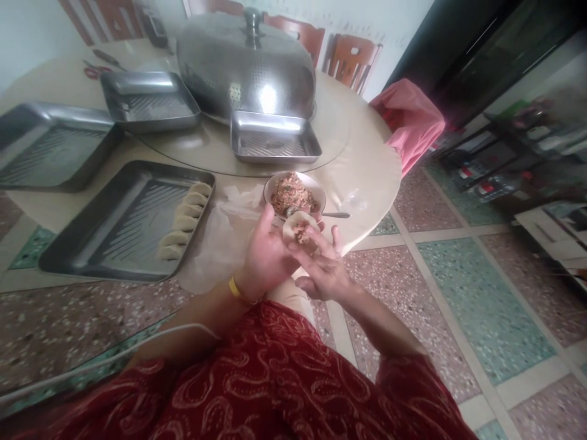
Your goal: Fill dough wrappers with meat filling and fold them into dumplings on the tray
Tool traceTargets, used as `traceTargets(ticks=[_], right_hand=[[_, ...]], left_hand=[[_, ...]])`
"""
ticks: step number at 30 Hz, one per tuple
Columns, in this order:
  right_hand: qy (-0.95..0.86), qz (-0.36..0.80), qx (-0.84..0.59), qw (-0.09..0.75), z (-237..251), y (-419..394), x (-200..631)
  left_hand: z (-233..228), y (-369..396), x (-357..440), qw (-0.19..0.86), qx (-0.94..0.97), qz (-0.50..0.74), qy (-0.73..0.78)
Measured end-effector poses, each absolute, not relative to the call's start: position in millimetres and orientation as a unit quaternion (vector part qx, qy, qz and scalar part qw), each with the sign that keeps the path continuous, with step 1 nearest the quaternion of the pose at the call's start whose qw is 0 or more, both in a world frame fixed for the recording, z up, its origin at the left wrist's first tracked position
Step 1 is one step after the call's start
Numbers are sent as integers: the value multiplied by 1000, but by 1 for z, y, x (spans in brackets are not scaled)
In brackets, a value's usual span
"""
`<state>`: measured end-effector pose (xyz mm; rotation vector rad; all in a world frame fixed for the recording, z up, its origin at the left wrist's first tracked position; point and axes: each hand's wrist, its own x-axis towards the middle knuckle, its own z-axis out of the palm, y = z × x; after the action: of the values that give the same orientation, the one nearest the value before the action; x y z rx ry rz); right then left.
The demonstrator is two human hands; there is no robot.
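Note:
A round dumpling wrapper [298, 227] with a dab of meat filling lies across my fingertips. My left hand [266, 253] cups it from the left and my right hand [323, 266] supports it from below and the right. Just beyond sits a white bowl [318, 187] of minced filling, with a spoon [334, 214] resting at its near edge. To the left, a metal tray [105, 232] holds several folded dumplings [186, 221] in a row along its right side.
Three more metal trays [50, 146] [149, 101] [274, 137] and a large domed steel cover [245, 61] stand on the round table [367, 165]. A plastic sheet [215, 238] lies under my hands. Pink cloth [410, 119] hangs at the table's far right; wooden chairs behind.

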<state>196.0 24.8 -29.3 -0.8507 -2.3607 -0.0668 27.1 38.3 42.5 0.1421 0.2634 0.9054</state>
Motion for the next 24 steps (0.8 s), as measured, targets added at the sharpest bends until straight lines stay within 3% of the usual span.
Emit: traceTargets(ticks=[3, 13, 18, 24], right_hand=[[-909, -81, -244, 329, -19, 24, 190], [-881, -131, -295, 346, 0, 25, 179], [-891, -92, -294, 333, 5, 26, 173], [-872, -146, -314, 346, -3, 16, 168]], left_hand=[[43, 36, 28, 879, 53, 451, 143], [36, 27, 35, 867, 44, 474, 148], [34, 29, 34, 883, 29, 448, 138], [32, 34, 28, 864, 30, 482, 143]])
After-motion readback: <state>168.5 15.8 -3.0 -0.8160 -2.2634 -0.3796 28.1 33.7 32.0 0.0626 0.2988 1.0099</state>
